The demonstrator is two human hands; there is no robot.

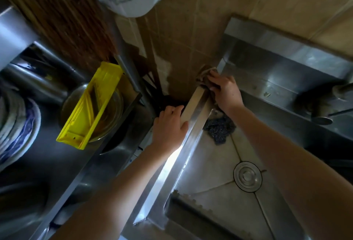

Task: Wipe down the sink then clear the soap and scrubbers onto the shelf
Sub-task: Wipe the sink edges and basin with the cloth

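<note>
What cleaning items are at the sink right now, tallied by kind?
Brown cloth rag: 1, under the right hand at the steel sink rim's far corner
Dark wire scrubber: 1, in the basin's far corner
Soap: 0 in view
Total: 2
</note>
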